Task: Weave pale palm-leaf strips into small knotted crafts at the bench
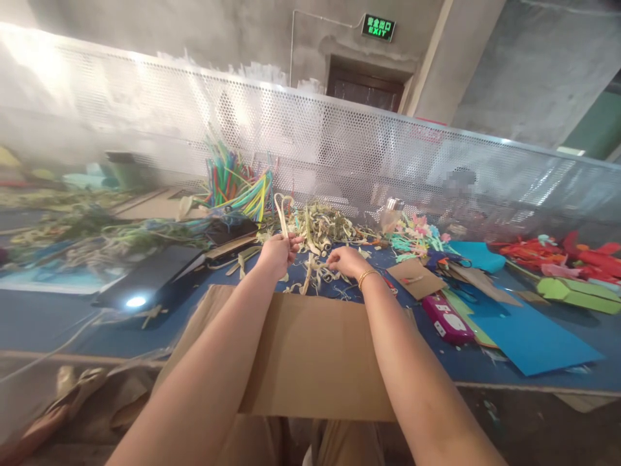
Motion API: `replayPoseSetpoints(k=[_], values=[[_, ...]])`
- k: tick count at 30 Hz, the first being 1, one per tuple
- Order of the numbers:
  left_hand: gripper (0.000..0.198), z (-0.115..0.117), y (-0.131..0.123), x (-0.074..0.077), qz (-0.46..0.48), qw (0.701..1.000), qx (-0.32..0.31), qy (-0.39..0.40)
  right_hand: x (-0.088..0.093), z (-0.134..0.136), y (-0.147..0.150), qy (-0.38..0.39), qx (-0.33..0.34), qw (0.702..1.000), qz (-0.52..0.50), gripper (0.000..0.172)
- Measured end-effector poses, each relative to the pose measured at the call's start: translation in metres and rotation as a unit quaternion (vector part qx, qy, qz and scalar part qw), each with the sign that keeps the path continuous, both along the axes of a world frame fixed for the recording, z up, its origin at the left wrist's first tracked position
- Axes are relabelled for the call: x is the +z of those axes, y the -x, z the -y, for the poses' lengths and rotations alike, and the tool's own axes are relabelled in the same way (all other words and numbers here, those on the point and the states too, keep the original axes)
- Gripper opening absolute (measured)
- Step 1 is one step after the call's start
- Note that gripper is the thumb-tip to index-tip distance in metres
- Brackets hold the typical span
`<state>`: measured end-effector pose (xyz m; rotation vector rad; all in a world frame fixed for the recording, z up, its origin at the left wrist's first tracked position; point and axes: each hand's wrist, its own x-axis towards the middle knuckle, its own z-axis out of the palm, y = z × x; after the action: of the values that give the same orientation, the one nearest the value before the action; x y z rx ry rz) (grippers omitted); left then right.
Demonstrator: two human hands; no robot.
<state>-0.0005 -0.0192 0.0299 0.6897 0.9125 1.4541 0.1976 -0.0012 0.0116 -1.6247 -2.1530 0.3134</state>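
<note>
Brown cardboard [315,356] is closest, lying between the two arms, and its near edge sticks out past the front edge of the blue table [140,336]. Its far edge stops just short of the hands. Left of it, a strip of blue table top shows along the front. On the right, a purple box [449,318] and a big blue sheet [533,330] sit near the right arm.

Past the cardboard, the left hand [281,254] is mostly closed, with thumb and fingers pinching a pale strip [283,213] – it stands up in a loop. The right hand [348,261] has bent fingers, low over curly scraps [308,273]; I can't tell if it has hold of one. A gap lies between the hands, with scraps under it.

Just behind is a heap of dry strips [323,223]. Bright, bendy sticks [233,181] are bunched on the left. A metal mesh screen [310,129] runs across behind everything – that's where the table room ends.
</note>
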Motion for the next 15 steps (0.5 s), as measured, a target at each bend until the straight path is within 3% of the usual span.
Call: replayPoseSetpoints(k=[6, 15], values=[[0.025, 0.0021, -0.0005, 0.0008, 0.026, 0.999, -0.037, 0.001, 0.0044, -0.006, -0.0019, -0.086, -0.068, 0.972, -0.209, 0.013], [0.018, 0.0075, -0.0027, 0.0054, 0.03, 0.998, -0.036, 0.047, 0.0068, -0.0038, 0.001, -0.061, -0.108, 0.969, -0.214, 0.024]])
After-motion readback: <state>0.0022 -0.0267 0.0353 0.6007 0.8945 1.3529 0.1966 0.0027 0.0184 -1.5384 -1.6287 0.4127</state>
